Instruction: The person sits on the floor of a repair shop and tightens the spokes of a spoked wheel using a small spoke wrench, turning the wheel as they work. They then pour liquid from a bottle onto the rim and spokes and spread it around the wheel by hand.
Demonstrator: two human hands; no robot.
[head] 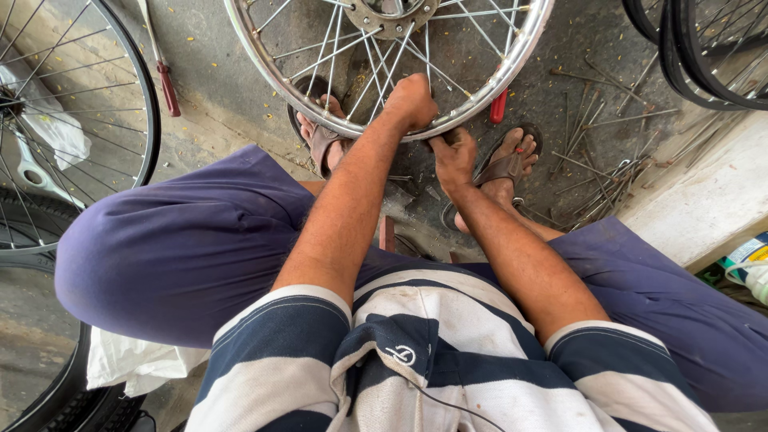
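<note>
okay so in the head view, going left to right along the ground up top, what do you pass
Black-tyred bicycle wheel → red-handled screwdriver → left sandalled foot → left hand on the bare spoked rim → right sandalled foot → loose spokes → black tyres.

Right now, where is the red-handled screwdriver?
In the head view, the red-handled screwdriver lies on the concrete floor at upper left, between the spoked bicycle wheel and the silver rim.

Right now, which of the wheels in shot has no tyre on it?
The bare chrome wheel at top centre, which both hands grip: left hand, right hand. The wheel at left and those at top right wear black tyres.
</note>
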